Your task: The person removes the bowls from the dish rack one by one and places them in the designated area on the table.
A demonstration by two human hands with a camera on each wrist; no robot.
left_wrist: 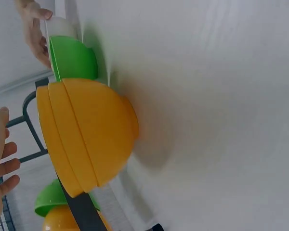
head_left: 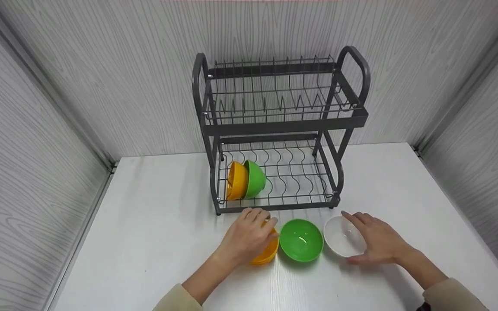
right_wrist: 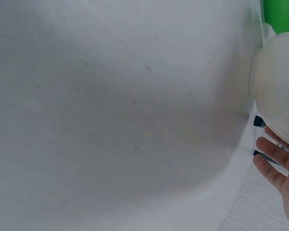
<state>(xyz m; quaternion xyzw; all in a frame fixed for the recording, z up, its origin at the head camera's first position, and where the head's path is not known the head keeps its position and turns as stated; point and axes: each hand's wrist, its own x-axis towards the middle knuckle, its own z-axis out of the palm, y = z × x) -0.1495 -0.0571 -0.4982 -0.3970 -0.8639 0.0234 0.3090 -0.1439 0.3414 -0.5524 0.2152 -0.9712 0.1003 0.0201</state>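
Observation:
My left hand [head_left: 249, 235] hovers over a stack of nested orange bowls [head_left: 268, 250] on the table, covering part of it. In the left wrist view, its spread fingers [left_wrist: 8, 166] stand apart from the rim of the orange stack [left_wrist: 89, 137]. A green bowl [head_left: 301, 240] sits upright between the two hands. At the right end of the row is a white bowl [head_left: 342, 237]. My right hand [head_left: 378, 239] spans that bowl's right side, fingers by the far rim and thumb by the near rim. Extended fingers [right_wrist: 274, 154] show close to the white bowl's [right_wrist: 277, 82] edge.
Behind the bowls stands a dark two-tier dish rack [head_left: 285, 126]. An orange bowl [head_left: 237, 181] and a green bowl [head_left: 255, 179] lean on edge at the left of its lower tier. Pale wood-grain panels enclose the white table [head_left: 158, 233] at the back and sides.

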